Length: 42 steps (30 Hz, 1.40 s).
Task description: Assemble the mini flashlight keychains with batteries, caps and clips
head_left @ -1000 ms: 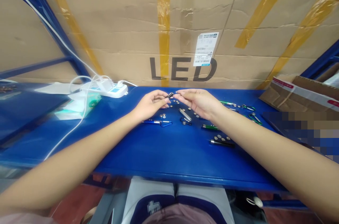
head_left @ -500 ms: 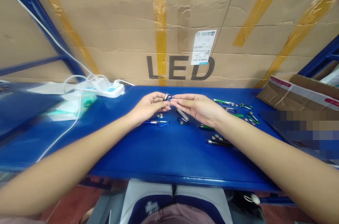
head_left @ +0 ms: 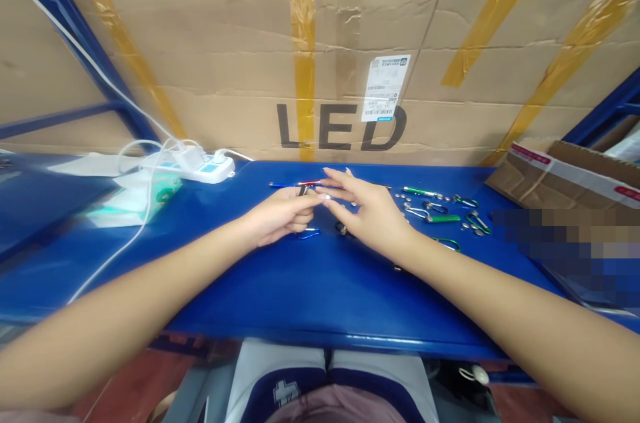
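My left hand [head_left: 280,215] is closed, its thumb over its curled fingers, gripping a small black cylindrical piece [head_left: 303,190] whose end sticks up above the fingers. My right hand [head_left: 373,206] has its fingers stretched out and apart, with the fingertips meeting my left thumb tip. A tiny bright spot [head_left: 326,196] shows where they meet; I cannot tell what it is. Below my left hand lies a blue carabiner clip [head_left: 309,233]. A slim red and blue tube [head_left: 295,184] lies behind both hands. My right hand partly covers another clip [head_left: 343,228].
Right of my hands lie green tubes [head_left: 420,192], carabiner clips [head_left: 477,222] and several small round discs [head_left: 465,226] on the blue table [head_left: 320,296]. A power strip [head_left: 213,170] and tissue pack [head_left: 137,200] are left. Cardboard boxes stand behind and at right [head_left: 565,176].
My left fingers have curled in around the black piece. My right fingers, pinched together before, have spread, and that hand has turned palm down and shifted slightly left.
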Motion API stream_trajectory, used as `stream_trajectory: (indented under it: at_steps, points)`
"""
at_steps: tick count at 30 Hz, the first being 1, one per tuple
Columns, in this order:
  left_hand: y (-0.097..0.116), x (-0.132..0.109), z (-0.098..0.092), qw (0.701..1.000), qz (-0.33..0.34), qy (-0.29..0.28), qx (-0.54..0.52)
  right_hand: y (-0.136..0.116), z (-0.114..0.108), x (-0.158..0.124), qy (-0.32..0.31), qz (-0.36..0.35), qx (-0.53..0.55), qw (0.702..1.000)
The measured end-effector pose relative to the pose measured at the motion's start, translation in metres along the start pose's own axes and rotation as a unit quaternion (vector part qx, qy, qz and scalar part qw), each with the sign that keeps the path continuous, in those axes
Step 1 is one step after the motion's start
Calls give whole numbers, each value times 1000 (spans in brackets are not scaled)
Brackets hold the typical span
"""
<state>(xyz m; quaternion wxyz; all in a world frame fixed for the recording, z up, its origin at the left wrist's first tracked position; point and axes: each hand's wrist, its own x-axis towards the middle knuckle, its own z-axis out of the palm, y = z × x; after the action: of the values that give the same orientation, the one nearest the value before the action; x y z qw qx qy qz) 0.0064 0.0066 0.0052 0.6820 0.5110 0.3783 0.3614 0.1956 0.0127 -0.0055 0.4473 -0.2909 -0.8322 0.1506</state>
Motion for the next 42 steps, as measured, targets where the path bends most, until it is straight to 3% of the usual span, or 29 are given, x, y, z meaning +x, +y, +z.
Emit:
stream_trajectory:
  at_steps: [15,21,27,30,37,42]
  points:
    - [-1,2,1,996,20,72,40,-6,-6,3,4,92,42,995]
    - [-1,4,1,998,11,48,50,-4,-7,3,-5,29,2,1000]
    - [-4,7,0,995,96,5,33,-8,-8,6,57,90,37,994]
    - [-8,7,-4,985,150,-6,90,-6,-10,9,61,115,78,989]
    - [-9,6,-9,916,229,51,326,-4,-11,8,49,115,117,985]
    - [-9,8,-10,925,232,66,295,-8,-11,8,42,98,112,988]
